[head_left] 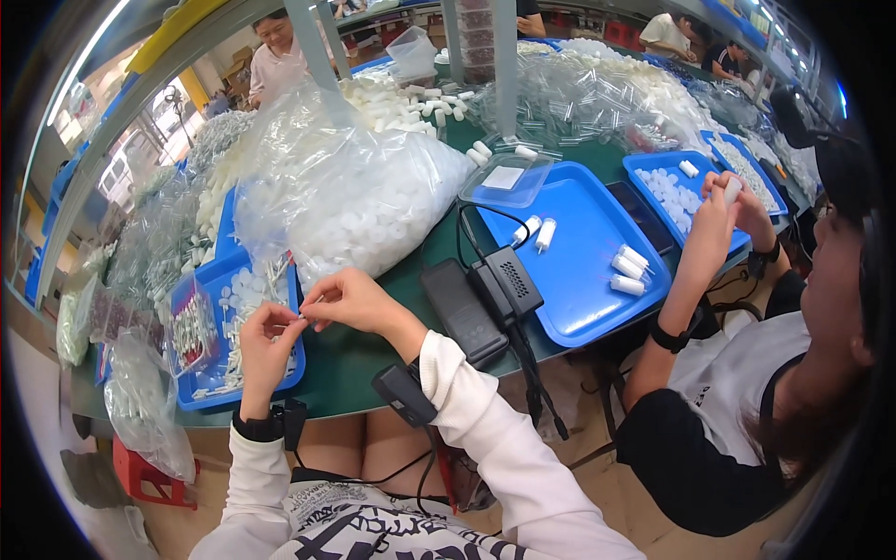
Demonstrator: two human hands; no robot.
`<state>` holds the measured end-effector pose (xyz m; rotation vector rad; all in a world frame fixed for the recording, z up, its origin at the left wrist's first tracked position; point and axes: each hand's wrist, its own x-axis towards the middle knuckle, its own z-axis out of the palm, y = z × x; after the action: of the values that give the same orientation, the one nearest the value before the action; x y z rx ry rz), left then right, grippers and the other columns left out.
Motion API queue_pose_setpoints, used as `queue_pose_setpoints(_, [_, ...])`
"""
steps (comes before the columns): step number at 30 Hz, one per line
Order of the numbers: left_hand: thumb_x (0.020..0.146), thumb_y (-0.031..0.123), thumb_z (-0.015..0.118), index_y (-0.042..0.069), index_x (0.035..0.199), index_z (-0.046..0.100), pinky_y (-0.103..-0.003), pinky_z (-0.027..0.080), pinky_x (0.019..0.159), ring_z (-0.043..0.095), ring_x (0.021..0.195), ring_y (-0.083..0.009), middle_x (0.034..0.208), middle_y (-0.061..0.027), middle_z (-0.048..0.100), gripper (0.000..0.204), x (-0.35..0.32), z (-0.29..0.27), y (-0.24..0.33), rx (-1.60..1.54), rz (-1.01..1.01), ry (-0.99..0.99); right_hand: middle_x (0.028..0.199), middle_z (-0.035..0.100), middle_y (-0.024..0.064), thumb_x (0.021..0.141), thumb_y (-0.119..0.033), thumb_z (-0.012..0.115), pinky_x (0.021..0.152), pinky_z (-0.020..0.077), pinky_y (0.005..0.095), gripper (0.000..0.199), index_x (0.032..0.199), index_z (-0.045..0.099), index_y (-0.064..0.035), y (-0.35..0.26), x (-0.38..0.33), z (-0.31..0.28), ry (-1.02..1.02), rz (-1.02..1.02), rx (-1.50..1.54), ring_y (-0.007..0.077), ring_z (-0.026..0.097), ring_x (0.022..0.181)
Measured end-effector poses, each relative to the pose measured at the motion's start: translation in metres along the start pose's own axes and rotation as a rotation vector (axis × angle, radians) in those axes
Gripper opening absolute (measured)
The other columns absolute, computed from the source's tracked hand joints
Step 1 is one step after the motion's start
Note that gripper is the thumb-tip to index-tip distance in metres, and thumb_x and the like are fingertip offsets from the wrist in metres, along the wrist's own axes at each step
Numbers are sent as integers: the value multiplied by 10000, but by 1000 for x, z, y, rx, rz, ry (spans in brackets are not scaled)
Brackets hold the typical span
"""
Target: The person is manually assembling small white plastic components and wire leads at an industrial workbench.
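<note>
A green worktable [373,359] is crowded with bags and blue trays. Above its near edge, the left hand [266,341] and right hand [350,299] pinch a thin white tube [308,305] between closed fingertips; its long axis runs left-right, slightly tilted. A blue tray of white parts [238,373] sits just left; black power packs [467,313] lie just right.

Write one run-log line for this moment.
left hand: pinches small white part | right hand: pinches same part | below: blue tray
</note>
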<state>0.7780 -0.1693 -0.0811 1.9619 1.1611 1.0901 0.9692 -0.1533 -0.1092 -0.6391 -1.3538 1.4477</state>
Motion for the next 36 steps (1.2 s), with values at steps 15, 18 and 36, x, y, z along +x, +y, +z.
queue_pose_setpoints(15, [798, 62, 699, 32, 939, 695, -230, 466, 614, 604, 727, -116, 842, -43, 641, 144, -6, -22, 3, 134, -10, 58, 858, 696, 110, 831, -244, 719, 636, 525, 241, 327, 1036, 676, 7, -4, -2, -2, -61, 56, 20, 142, 661, 712])
queue_pose_setpoints(18, [792, 57, 700, 25, 912, 685, -232, 455, 602, 599, 713, -109, 813, -40, 641, 125, -16, -21, 12, 136, -24, 39, 865, 698, 97, 836, -222, 711, 646, 529, 243, 282, 1005, 698, 4, -3, -1, -1, -86, 85, 35, 147, 665, 719])
queue_pose_setpoints(36, [767, -41, 682, -3, 879, 611, -218, 474, 644, 585, 709, -103, 797, -46, 609, 137, -42, -13, 11, -141, 29, 12, 713, 672, 64, 785, -59, 683, 612, 511, 216, 107, 846, 674, 29, -34, -44, 44, 51, 31, -329, 96, 647, 657])
